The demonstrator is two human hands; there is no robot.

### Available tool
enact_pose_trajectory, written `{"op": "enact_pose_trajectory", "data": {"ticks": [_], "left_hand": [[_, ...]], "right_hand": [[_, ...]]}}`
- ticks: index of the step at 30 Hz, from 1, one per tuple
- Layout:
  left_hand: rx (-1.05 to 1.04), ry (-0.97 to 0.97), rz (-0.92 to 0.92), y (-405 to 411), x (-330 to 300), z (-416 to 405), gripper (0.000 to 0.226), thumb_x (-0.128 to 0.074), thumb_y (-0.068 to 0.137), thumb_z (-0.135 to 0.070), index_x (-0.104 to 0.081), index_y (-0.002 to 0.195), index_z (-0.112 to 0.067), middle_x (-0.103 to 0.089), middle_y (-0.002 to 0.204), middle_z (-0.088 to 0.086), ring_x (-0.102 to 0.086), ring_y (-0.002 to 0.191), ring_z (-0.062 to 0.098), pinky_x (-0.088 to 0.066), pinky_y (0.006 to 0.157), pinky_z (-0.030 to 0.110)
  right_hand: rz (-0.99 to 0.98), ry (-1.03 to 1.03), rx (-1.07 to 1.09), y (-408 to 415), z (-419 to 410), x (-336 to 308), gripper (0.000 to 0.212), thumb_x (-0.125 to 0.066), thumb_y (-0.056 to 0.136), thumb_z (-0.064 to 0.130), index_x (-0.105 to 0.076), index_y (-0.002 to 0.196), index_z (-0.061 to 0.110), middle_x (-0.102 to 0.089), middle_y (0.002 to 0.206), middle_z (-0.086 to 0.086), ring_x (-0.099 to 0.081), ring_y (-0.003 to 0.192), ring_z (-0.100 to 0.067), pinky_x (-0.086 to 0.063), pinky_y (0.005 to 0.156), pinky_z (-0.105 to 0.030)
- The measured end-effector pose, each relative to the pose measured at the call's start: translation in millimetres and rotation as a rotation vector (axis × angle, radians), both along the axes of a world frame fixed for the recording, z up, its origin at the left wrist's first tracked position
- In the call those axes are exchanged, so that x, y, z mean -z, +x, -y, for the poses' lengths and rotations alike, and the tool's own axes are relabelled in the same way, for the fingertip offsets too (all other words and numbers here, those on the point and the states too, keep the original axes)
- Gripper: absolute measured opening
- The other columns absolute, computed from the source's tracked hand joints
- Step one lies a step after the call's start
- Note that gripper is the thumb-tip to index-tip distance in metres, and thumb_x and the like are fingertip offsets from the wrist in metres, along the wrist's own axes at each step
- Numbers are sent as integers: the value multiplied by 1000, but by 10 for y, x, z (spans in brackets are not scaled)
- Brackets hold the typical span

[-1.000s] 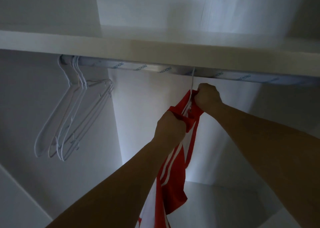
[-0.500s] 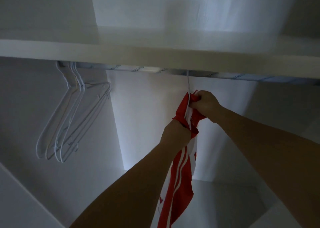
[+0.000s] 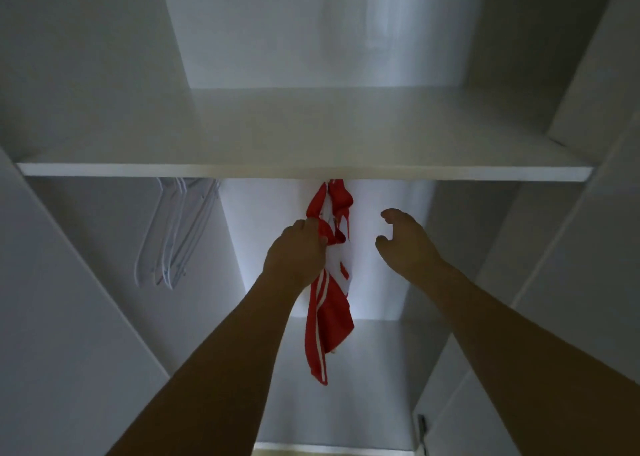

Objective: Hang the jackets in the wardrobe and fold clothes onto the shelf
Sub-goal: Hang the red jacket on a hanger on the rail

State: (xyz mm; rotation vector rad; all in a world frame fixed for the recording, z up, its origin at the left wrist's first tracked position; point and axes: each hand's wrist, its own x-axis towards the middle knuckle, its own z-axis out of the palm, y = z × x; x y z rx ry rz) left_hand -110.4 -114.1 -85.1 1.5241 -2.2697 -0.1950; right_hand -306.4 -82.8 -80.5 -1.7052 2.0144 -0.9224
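A red jacket with white stripes [image 3: 330,320] hangs inside the white wardrobe, its top reaching up behind the front edge of the shelf [image 3: 304,170]. The rail and the hanger's hook are hidden by that shelf. My left hand [image 3: 294,258] grips the jacket's left side just below the collar. My right hand [image 3: 403,244] hovers a little to the right of the jacket, fingers loosely curled, holding nothing and not touching the cloth.
Several white empty hangers [image 3: 173,233] hang at the left end under the shelf. The wardrobe's side panels stand left and right; its floor [image 3: 332,435] lies below. A door edge with a hinge [image 3: 421,428] is at lower right.
My right hand let go of the jacket's collar and drew off to the right. The jacket now hangs by itself. My view pulled back and down, hiding the rail behind the shelf.
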Motion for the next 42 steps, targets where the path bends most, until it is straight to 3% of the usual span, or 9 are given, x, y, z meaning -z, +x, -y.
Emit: {"op": "enact_pose_trajectory", "data": {"ticks": [7,16,20,30,42], "left_hand": [[219,-148,169,-108,122,-238,47,-38,104,-32,-41,145,-9,-50,141,10,-49,127,25,-36,110,34],[630,-218,142,-681,-2,-540,45,-39,103,-31,-41,142,-8,-49,142,8,-45,130,23,-30,112,30],[774,-189,100,-821,45,-985,38,-42,102,-30,-47,133,-9,-53,136,8,-48,124,24,-38,107,31],[1137,-262,94,-1179,-5,-2774,43,-44,101,-29,-47,136,-4,-52,136,13,-47,125,30,-33,107,36],[1488,-208,4,-952,301,-6177,42,-43,102,-28,-44,137,-7,-47,143,9,-43,129,27,-32,109,34]], "right_hand": [[-81,21,197,-220,-974,-35,59,-54,93,12,-34,148,11,-38,150,-10,-41,135,-26,-31,110,-30],[-97,133,523,-74,-1871,-38,59,-53,93,19,-32,148,17,-38,149,-6,-42,133,-25,-35,110,-35],[-111,180,656,59,-2515,30,57,-54,92,18,-35,146,16,-41,147,-5,-47,127,-25,-38,106,-33],[-101,172,994,407,-4606,29,54,-53,93,20,-38,145,17,-40,149,-3,-46,130,-22,-35,108,-32],[-66,238,1322,1248,-7992,328,53,-53,93,19,-39,144,13,-41,148,-5,-41,135,-21,-32,110,-32]]}}
